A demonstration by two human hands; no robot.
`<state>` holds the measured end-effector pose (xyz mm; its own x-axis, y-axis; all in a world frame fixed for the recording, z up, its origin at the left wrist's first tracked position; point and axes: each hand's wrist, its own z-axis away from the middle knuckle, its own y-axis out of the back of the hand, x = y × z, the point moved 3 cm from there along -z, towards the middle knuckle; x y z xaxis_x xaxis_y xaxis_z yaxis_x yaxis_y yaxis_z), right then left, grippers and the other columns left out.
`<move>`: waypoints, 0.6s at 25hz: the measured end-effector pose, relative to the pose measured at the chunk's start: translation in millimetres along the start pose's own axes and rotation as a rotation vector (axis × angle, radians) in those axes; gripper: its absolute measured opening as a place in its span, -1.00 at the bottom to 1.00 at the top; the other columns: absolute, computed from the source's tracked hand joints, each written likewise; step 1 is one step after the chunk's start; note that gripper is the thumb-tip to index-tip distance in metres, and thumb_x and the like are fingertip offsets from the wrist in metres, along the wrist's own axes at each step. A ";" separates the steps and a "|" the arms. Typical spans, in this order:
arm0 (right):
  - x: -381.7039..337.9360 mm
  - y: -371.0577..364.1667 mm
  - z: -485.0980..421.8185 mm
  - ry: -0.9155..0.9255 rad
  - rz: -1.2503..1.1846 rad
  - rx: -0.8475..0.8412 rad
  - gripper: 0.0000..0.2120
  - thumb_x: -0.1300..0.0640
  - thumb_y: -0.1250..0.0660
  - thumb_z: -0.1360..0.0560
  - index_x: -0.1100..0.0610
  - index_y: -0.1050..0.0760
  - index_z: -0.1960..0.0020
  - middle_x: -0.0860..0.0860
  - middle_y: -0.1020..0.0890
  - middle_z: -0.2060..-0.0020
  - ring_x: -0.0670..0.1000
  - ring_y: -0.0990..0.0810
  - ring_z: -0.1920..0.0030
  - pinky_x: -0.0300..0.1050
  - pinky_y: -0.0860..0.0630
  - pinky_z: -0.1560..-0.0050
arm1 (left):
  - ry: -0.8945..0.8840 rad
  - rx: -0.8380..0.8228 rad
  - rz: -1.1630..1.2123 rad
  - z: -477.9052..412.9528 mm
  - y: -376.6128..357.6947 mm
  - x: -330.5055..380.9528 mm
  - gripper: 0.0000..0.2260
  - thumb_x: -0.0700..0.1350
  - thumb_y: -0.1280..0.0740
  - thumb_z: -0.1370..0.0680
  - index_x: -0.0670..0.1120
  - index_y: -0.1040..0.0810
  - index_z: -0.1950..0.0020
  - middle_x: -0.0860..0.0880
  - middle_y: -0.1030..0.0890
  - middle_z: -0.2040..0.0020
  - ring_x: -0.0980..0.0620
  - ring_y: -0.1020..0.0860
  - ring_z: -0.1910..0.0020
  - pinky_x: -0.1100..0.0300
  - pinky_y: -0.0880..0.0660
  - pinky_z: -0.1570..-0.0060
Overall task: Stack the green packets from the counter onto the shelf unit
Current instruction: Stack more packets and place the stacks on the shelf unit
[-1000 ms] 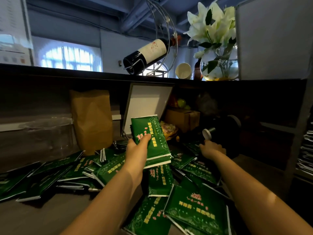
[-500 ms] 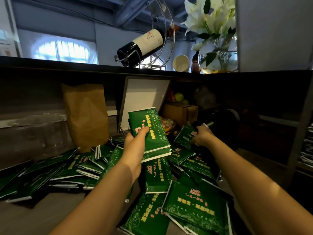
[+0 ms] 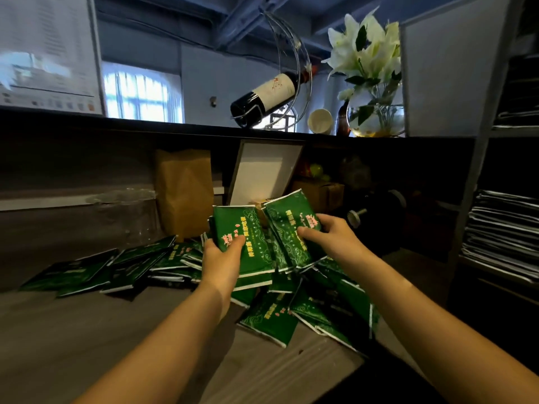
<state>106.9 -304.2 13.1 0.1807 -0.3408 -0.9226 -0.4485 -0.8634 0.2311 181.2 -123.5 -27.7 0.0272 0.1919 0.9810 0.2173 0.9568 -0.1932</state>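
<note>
left hand grips stack, long axis upright | right hand pinches packet, top leaning left | pile below, bag behind

- On the grey counter lies a heap of green foil packets.
- Brown paper bag behind them, left of a leaning white board.
- Dark wine bottle on the black ledge above.

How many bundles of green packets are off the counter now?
2: the left bundle gripped by the left hand, the right bundle gripped by the right hand, side by side above the loose pile. Packets within each can't be counted.
</note>
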 end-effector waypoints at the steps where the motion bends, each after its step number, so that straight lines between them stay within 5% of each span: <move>1: -2.2 -8.1 13.3 -0.030 -0.057 -0.035 -0.80 0.23 -0.36 -0.50 0.22 -0.54 -0.11 0.10 -0.66 0.03 0.01 -0.65 0.10 -0.32 -0.58 0.19 | 0.009 0.026 -0.008 5.8 5.3 -3.6 -0.63 -0.01 -0.31 -0.55 -0.09 -0.34 -0.31 -0.14 -0.54 -0.17 -0.18 -0.54 -0.14 -0.15 -0.44 -0.22; 4: 1.4 -30.8 38.7 -0.124 -0.205 -0.114 -0.77 0.23 -0.37 -0.48 0.21 -0.50 -0.13 0.08 -0.65 0.07 0.04 -0.65 0.11 -0.18 -0.61 0.10 | 0.008 0.066 0.002 20.5 17.5 -14.2 -0.62 -0.01 -0.30 -0.56 -0.13 -0.37 -0.32 -0.13 -0.54 -0.17 -0.14 -0.51 -0.15 0.03 -0.41 -0.17; 7: 10.7 -46.3 49.9 -0.186 -0.278 -0.144 -0.84 0.25 -0.37 -0.48 0.18 -0.48 -0.05 0.08 -0.66 0.11 0.03 -0.66 0.15 -0.12 -0.61 0.06 | -0.018 0.063 0.072 30.1 20.2 -24.7 -0.48 0.11 -0.34 -0.50 -0.12 -0.38 -0.36 -0.10 -0.52 -0.25 -0.13 -0.50 -0.21 -0.02 -0.40 -0.25; 15: 15.7 -54.1 56.9 -0.195 -0.337 -0.009 -0.91 0.27 -0.26 -0.55 0.12 -0.47 0.10 0.03 -0.65 0.20 -0.05 -0.65 0.25 -0.16 -0.57 0.21 | -0.108 0.086 0.062 33.8 24.5 -34.3 -0.69 -0.10 -0.34 -0.54 -0.12 -0.41 -0.24 -0.05 -0.59 -0.05 -0.05 -0.56 -0.01 0.02 -0.46 -0.12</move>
<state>84.2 -241.6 -31.5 0.1469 0.0391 -0.9884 -0.3840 -0.9186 -0.0935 152.6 -99.2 -66.6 -0.0684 0.2689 0.9608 0.1336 0.9568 -0.2582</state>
